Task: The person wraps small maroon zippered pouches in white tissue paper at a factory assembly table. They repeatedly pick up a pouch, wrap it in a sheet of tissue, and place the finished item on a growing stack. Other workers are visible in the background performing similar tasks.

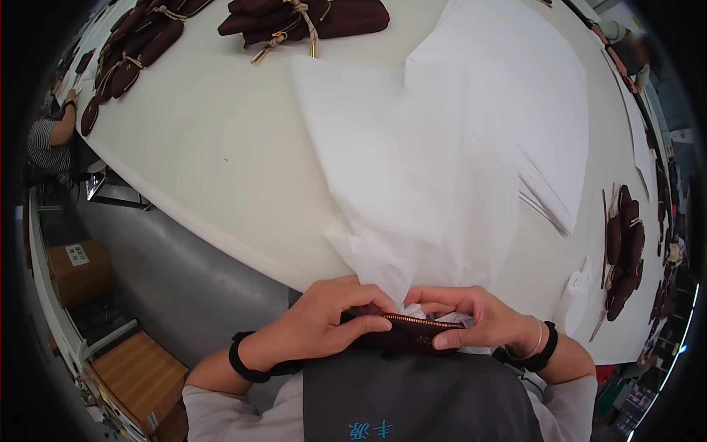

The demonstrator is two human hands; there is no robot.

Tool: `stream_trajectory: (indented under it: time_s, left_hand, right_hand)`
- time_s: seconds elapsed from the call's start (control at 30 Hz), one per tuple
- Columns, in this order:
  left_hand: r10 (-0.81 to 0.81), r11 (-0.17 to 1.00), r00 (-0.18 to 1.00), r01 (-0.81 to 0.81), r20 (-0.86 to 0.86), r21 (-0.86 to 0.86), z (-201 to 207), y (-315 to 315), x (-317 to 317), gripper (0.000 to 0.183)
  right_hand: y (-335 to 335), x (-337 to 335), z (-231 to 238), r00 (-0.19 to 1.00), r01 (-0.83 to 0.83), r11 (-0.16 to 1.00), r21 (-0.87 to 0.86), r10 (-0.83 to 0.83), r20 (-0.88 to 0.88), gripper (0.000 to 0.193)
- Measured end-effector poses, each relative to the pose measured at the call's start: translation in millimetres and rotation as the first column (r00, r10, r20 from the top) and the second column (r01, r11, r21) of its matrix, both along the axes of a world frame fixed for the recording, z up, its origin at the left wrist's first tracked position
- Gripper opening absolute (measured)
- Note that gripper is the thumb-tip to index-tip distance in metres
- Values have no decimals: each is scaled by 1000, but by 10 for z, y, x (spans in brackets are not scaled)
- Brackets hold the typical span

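Close to my apron, both hands grip a dark maroon zippered pouch [401, 340] with a gold zip along its upper edge. My left hand [342, 313] pinches the left end, thumb over the front. At the other end my right hand [479, 317] holds it with the thumb on the front face and the fingers behind. Crumpled white tissue paper [414, 311] shows at the pouch's opening between my hands. From there a large sheet of thin white paper [412, 162] spreads away across the table.
A white-covered table [221, 177] fills the middle. Tied bundles of maroon pouches [346, 18] lie at the far side, with another bundle [624, 247] at the right. A stack of white sheets [545, 177] sits right of centre. People work at the far left and far right; cartons [81, 276] stand at left.
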State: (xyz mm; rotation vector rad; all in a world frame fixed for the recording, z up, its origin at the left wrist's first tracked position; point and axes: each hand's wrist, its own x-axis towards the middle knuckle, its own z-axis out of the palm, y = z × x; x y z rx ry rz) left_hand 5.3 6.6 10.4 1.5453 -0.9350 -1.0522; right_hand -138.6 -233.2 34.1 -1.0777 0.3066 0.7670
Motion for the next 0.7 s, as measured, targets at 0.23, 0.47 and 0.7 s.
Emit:
stream_trajectory:
  time_s: [0.23,0.47,0.7]
  left_hand:
    - [108,993,953,-87,284,-86,-57,-24,-65,15]
    - [126,974,915,-42,383,-221,-77,-70,37,16]
    - [97,987,948,-53,303,-150,-128,71,-98,16]
  right_hand:
    - [88,81,-137,910,-118,992,-51,129,393,59]
    - [136,391,-23,680,-488,735,-472,658,322,48]
    - [202,246,-41,804,-224,861,-456,428,413,36]
